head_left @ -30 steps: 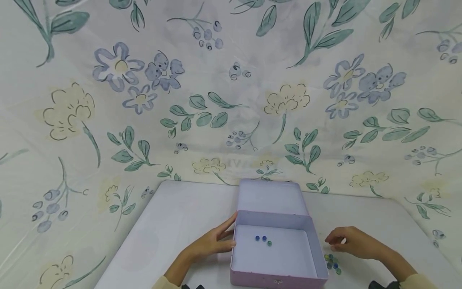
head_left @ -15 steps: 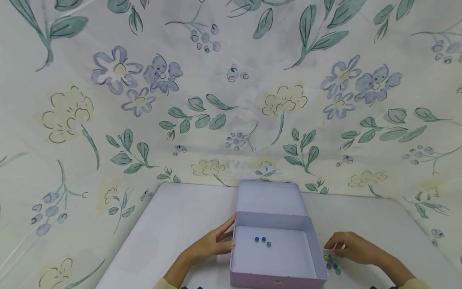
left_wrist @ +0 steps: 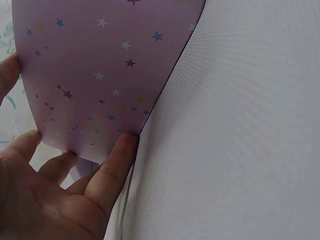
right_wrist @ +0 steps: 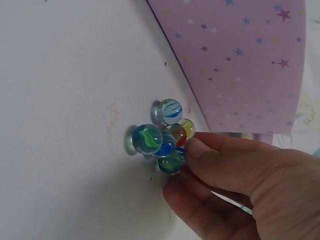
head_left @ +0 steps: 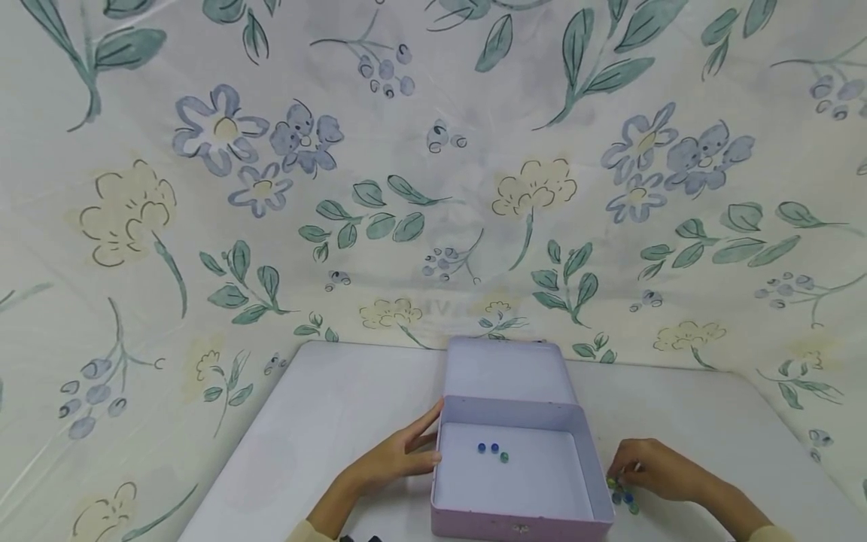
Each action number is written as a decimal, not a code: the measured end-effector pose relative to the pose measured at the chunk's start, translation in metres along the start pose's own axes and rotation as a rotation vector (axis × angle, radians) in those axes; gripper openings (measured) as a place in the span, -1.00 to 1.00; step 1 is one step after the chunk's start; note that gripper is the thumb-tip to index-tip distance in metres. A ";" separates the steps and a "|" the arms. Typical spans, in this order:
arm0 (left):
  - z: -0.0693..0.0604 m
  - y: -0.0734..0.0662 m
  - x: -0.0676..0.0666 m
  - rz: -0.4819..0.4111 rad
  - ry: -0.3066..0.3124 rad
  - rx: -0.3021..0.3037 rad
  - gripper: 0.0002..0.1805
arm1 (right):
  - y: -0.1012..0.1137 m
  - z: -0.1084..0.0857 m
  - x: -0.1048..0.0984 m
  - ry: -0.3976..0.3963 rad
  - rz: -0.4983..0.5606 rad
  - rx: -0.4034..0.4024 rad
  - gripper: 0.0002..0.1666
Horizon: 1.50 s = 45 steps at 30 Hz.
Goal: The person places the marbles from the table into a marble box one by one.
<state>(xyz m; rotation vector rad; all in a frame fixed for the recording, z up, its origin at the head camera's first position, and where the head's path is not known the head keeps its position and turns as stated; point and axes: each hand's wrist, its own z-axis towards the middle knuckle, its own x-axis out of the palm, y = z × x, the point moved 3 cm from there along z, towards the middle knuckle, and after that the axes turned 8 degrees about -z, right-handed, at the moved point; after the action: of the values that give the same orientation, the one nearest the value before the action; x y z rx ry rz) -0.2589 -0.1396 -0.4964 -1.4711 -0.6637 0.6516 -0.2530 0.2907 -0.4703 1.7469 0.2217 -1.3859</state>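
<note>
A lilac box (head_left: 521, 525) stands with its lid (head_left: 508, 369) folded back. Two blue marbles (head_left: 494, 448) and a green marble (head_left: 504, 457) lie inside. My left hand (head_left: 396, 455) rests against the box's left wall, its fingertips touching the star-printed side (left_wrist: 100, 75) in the left wrist view. Beside the right wall, my right hand (head_left: 657, 468) has its thumb and fingers at a cluster of glass marbles (right_wrist: 147, 140). In the right wrist view, the right hand's (right_wrist: 235, 175) thumb and forefinger touch marbles at the cluster's edge; whether one is pinched cannot be told.
The white table (head_left: 339, 384) extends on both sides of the box. Behind it hangs a floral cloth (head_left: 433, 196). Small reddish specks dot the table near the marbles in the right wrist view.
My right hand has moved down to the marbles beside the box, and its fingers have drawn closer together. My left hand stays against the box.
</note>
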 end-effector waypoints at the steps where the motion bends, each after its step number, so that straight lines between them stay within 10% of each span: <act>1: 0.000 0.000 0.000 -0.002 0.000 0.001 -0.08 | 0.000 0.000 0.001 -0.003 -0.007 0.000 -0.86; 23: 0.000 0.001 -0.001 0.004 0.005 0.003 -0.08 | 0.000 0.000 -0.002 -0.001 0.011 0.043 -0.92; 45: 0.000 0.001 -0.001 0.016 -0.004 -0.002 -0.07 | 0.025 0.010 -0.053 -0.069 -0.067 0.060 -0.85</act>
<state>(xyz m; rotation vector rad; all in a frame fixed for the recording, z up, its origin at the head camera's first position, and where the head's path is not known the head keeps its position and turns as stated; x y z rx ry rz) -0.2595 -0.1400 -0.4974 -1.4786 -0.6566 0.6660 -0.2643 0.2875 -0.4124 1.7510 0.2051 -1.5127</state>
